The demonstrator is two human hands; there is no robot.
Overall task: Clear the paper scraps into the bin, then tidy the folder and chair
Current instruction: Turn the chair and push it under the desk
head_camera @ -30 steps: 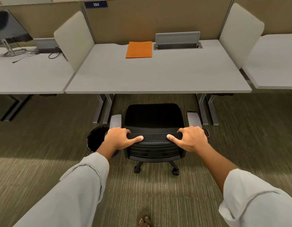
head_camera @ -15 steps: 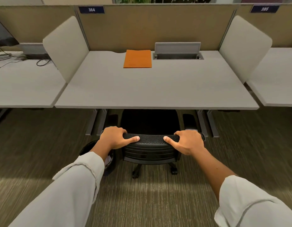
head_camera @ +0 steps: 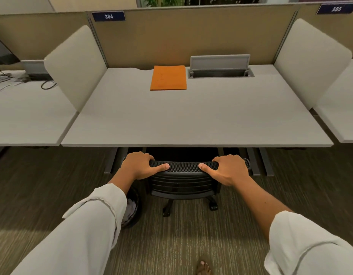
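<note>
Grey carpet with a fine stripe runs under a row of cubicle desks, and the pale grey laminate desk (head_camera: pixel 191 124) marked 384 fills the middle of the view, backed by a tan fabric partition and flanked by two rounded cream side screens. On its far part lies the flat orange paper folder (head_camera: pixel 168 77), squared up just beside the open grey cable hatch (head_camera: pixel 220 69); no scraps show on the desktop. Both hands grip the top edge of the black mesh-backed office chair (head_camera: pixel 183 176): the left hand (head_camera: pixel 141 164) has its fingers curled over the front of the backrest rim with the thumb lying along the rim, and the right hand (head_camera: pixel 229 168) mirrors it. Compared with a second ago, when the whole seat and both armrests stood out in the open, well clear of the desk edge, the chair has rolled forward so that the seat is now hidden beneath the desktop and only the backrest and castors show. That puts the last part of the job nearly done, by my reading; a little more push, or simply letting go, may finish it. Beside the chair on the left, partly hidden by the left sleeve, stands the round black mesh waste bin (head_camera: pixel 132 209), with pale crumpled paper visible inside it, which suggests the clearing step is complete.
</note>
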